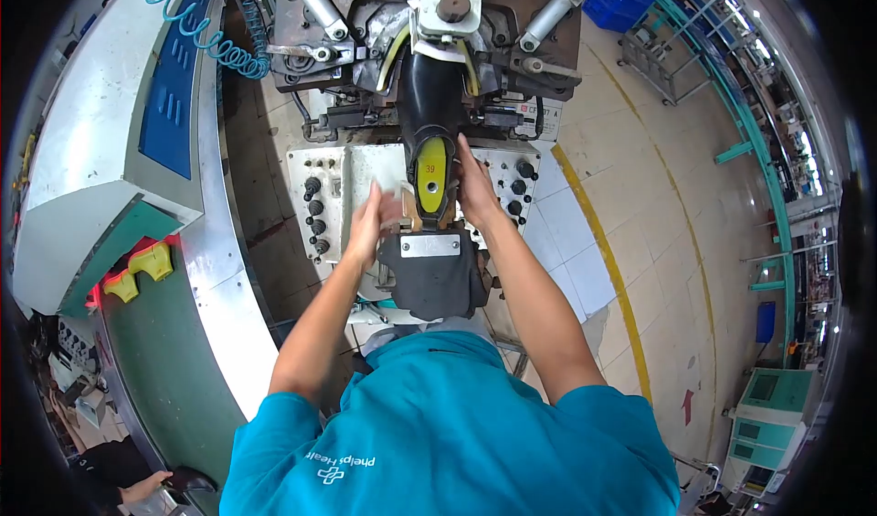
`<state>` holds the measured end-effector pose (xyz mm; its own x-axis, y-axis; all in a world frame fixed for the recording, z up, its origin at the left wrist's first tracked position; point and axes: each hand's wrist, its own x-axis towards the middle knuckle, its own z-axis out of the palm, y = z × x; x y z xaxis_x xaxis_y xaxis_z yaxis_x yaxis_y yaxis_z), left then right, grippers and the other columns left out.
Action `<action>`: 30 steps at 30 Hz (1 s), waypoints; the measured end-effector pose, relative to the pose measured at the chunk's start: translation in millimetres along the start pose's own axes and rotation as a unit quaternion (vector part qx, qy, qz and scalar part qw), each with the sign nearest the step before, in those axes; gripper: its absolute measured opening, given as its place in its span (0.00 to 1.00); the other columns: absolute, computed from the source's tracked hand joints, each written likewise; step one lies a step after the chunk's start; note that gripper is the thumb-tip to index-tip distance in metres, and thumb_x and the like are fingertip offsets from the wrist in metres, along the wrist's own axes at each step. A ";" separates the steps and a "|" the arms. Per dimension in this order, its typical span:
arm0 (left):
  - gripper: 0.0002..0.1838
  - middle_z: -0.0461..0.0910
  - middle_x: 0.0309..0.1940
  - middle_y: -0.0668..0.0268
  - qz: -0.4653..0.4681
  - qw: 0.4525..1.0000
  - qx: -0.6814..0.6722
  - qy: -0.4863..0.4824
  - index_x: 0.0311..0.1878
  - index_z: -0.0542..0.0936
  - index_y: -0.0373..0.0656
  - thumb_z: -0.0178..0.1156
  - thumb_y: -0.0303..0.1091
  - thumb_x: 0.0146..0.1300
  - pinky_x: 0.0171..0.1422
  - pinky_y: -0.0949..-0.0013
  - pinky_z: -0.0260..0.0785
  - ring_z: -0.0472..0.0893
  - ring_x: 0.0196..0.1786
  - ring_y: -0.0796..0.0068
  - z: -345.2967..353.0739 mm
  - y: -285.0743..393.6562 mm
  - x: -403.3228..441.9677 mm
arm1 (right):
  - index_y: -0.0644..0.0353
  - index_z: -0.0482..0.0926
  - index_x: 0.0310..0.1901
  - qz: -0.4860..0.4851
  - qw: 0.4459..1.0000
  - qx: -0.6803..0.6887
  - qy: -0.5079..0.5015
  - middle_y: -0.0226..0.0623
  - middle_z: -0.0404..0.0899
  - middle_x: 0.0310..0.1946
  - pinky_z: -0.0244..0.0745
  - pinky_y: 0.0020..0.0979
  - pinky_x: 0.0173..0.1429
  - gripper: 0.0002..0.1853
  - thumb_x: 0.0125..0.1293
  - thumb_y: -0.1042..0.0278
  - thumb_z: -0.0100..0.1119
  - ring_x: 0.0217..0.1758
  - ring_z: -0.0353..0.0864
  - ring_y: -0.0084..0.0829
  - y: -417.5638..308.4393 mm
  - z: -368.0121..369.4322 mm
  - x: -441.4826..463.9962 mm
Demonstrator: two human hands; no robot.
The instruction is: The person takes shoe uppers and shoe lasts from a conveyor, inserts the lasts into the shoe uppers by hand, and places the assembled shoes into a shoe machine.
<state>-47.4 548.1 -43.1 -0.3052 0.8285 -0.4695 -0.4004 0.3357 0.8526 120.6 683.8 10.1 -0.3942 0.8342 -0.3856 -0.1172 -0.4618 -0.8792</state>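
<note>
A worker in a teal shirt stands at a shoe machine, a black shoe (431, 96) lying between the two hands, its far end under the machine head (450, 9) beyond the fingertips. From where I stand, the placing looks done — the yellow-green sole piece (430, 162), marked 39, faces up in the near part — while taking the shoe out remains undone; whether any shaping is finished, I cannot tell. The left hand (373, 222), blurred at the fingers, is loosely spread just left of the shoe, with nothing visible in its grasp. The right hand (476, 189) lies close along the shoe's other side, fingers pointing forward — grip or mere touch, I cannot say. Both elbows are bent, the forearms angling inward. A dark pad (435, 283) sits nearer the worker than either hand; yellow shoe forms (151, 262) rest on a green desk (174, 379), well left of the left hand.
</note>
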 end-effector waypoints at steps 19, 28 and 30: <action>0.18 0.88 0.38 0.65 0.203 0.947 0.233 0.085 0.48 0.86 0.42 0.64 0.49 0.74 0.45 0.67 0.77 0.84 0.40 0.77 -49.8 -24.8 -229.9 | 0.53 0.69 0.75 0.022 0.992 0.095 -0.077 0.35 0.73 0.72 0.67 0.48 0.77 0.36 0.78 0.34 0.44 0.73 0.73 0.40 63.3 -49.9 92.6; 0.13 0.86 0.36 0.60 0.589 0.795 -0.141 -0.003 0.42 0.86 0.36 0.66 0.38 0.71 0.44 0.68 0.75 0.84 0.38 0.70 48.8 169.8 -421.1 | 0.52 0.67 0.66 0.016 0.994 0.043 -0.096 0.38 0.70 0.63 0.69 0.46 0.65 0.30 0.72 0.38 0.51 0.62 0.74 0.41 6.5 74.8 -103.6; 0.15 0.83 0.40 0.58 0.572 0.758 -0.303 -0.076 0.45 0.85 0.35 0.65 0.41 0.70 0.47 0.72 0.73 0.82 0.41 0.76 70.6 164.5 -442.3 | 0.51 0.66 0.61 -0.016 0.992 -0.001 -0.128 0.36 0.69 0.58 0.68 0.43 0.61 0.26 0.72 0.42 0.51 0.57 0.73 0.39 6.3 98.8 -151.9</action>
<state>82.7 268.6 321.1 -0.6672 0.4798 0.5698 -0.2860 -0.8713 0.3988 89.7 524.3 90.8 -0.6086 0.7443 -0.2749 -0.1320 -0.4366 -0.8899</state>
